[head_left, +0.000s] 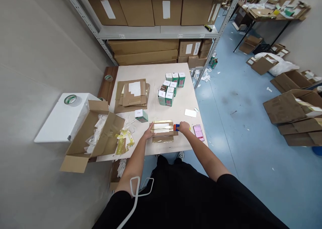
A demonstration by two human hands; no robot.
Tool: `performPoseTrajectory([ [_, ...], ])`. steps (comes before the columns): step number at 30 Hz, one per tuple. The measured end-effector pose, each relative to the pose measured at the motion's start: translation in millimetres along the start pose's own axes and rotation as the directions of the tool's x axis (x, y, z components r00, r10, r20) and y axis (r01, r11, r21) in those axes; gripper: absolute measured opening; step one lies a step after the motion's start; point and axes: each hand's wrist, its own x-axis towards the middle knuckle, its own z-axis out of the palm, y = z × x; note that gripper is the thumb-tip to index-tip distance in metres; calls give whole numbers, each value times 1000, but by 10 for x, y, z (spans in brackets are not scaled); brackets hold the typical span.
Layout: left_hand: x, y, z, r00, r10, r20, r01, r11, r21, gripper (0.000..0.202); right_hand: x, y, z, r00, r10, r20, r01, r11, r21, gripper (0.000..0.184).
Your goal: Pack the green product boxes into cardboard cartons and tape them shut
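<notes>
A small cardboard box [163, 130] wrapped in clear tape lies near the table's front edge. My left hand [149, 132] presses against its left end, fingers closed on the box. At the box's right end my right hand [184, 126] grips a red and blue tape dispenser [176, 127]. One loose green and white carton [141, 115] stands just behind the box, to the left.
Several green and white cartons [170, 86] cluster mid-table, flattened cardboard [131, 95] to their left. A phone [198, 132] and a white card [190, 113] lie right of my hand. An open box with tape scraps [100, 135] overhangs the left edge. Shelving [161, 31] stands behind.
</notes>
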Motion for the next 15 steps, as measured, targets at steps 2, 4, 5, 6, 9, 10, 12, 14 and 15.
performPoseTrajectory([
  [2,17,-9,4,1000,-8,-12,8,1000,3,124,17,-30,31,1000,-1,-4,1,1000,11,34],
  [4,34,-22,11,1000,-11,-23,11,1000,10,123,31,-45,54,1000,16,-1,-16,1000,23,34],
  [5,43,-30,14,1000,-8,-27,8,1000,13,122,34,-54,66,1000,21,-1,-21,999,27,34],
  [6,52,-39,16,1000,-4,-28,5,1000,15,122,34,-66,79,1000,24,-4,-24,999,30,34],
  [9,76,-65,16,1000,4,-26,-3,1000,25,123,16,-114,121,1000,25,-12,-25,999,33,34],
  [10,83,-72,14,1000,6,-25,-5,1000,27,123,5,-127,133,1000,26,-14,-25,999,35,33],
  [12,92,-81,11,1000,9,-20,-8,1000,24,123,-18,-142,150,999,28,-17,-27,999,43,32],
  [14,91,-81,10,1000,6,-13,-6,1000,21,122,-38,-143,161,1000,24,-19,-23,999,46,31],
  [15,88,-78,11,1000,3,-9,-2,1000,23,122,-45,-143,164,1000,22,-20,-21,999,46,31],
])
